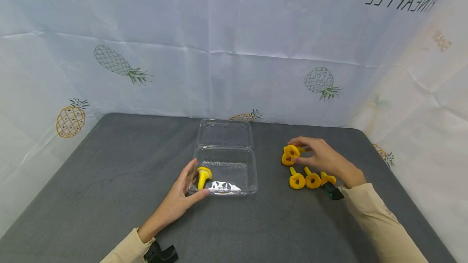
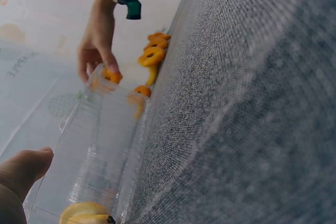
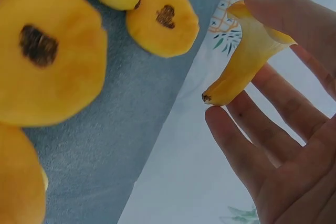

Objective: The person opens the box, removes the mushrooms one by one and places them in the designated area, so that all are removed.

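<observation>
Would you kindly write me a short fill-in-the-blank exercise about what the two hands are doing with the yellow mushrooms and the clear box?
1. The left hand holds a yellow mushroom over the near left corner of the clear plastic ____.
2. The right hand pinches another mushroom from the pile on the ____ tabletop.
3. The lid of the box stands ____.
4. The backdrop cloth is printed with ____.

Missing words: box; grey; open; pineapples
</observation>
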Demonstrator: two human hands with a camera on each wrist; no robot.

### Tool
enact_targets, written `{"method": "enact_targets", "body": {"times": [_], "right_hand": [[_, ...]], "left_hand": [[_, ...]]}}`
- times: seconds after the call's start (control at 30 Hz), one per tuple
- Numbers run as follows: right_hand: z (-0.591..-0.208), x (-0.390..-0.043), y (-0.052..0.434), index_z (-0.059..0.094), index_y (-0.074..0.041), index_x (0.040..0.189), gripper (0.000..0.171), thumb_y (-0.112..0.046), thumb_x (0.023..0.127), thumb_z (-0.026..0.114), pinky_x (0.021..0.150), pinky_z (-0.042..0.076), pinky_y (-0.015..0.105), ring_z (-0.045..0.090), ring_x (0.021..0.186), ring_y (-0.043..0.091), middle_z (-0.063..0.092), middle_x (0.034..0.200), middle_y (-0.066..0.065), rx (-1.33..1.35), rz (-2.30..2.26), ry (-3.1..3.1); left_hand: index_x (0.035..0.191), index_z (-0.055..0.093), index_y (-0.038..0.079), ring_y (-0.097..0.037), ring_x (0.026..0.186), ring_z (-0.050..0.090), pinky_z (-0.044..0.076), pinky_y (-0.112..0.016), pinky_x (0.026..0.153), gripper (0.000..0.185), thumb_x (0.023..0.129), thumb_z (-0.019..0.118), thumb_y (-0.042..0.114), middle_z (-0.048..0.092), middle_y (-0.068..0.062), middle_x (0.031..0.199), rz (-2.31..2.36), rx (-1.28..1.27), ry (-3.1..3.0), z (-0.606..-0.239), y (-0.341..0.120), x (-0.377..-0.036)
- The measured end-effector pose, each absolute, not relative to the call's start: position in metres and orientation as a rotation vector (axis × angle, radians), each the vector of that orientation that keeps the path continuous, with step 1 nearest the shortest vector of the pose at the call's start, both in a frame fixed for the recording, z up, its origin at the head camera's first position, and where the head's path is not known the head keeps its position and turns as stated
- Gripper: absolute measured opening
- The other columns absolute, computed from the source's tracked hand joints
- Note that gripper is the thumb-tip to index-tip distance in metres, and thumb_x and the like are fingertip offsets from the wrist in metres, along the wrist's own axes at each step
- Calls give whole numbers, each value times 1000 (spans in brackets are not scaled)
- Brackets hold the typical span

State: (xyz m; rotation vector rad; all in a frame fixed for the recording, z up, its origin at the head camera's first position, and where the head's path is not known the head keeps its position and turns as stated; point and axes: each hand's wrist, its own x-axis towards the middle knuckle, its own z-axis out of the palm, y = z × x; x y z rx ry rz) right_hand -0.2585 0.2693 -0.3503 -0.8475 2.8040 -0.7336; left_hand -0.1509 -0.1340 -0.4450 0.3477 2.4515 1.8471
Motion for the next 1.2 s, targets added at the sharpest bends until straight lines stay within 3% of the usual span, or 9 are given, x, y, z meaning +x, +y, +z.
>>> {"method": "enact_targets", "body": {"times": [0.33, 0.53, 0.83, 1.2], "right_hand": [[-352, -265, 283, 58, -5, 132, 46, -9, 89, 74, 100, 51, 57, 58, 120, 39, 62, 130, 16, -792, -681, 2794], [-355, -269, 290, 59, -1, 130, 47, -16, 89, 75, 98, 50, 61, 58, 118, 41, 63, 128, 20, -715, -599, 2814], [-361, -273, 296, 65, -7, 124, 39, -16, 88, 76, 98, 48, 64, 56, 120, 42, 64, 128, 17, -719, -579, 2789], [-364, -277, 300, 65, -7, 123, 37, -11, 88, 75, 96, 49, 63, 54, 121, 44, 62, 129, 20, -699, -530, 2784]], "left_hand": [[159, 10, 11, -42, 150, 21, 27, -56, 120, 93, 92, 72, 25, 11, -21, 165, 1851, 350, 2440, -445, -134, -151], [159, 10, 11, -42, 151, 21, 27, -55, 120, 93, 92, 72, 26, 12, -21, 165, 1845, 348, 2445, -445, -134, -151], [159, 10, 10, -42, 150, 22, 28, -56, 119, 92, 93, 72, 25, 12, -21, 165, 1847, 365, 2452, -445, -135, -151], [159, 10, 10, -42, 151, 21, 27, -56, 120, 93, 92, 72, 25, 12, -21, 165, 1847, 355, 2446, -444, -134, -151]]}}
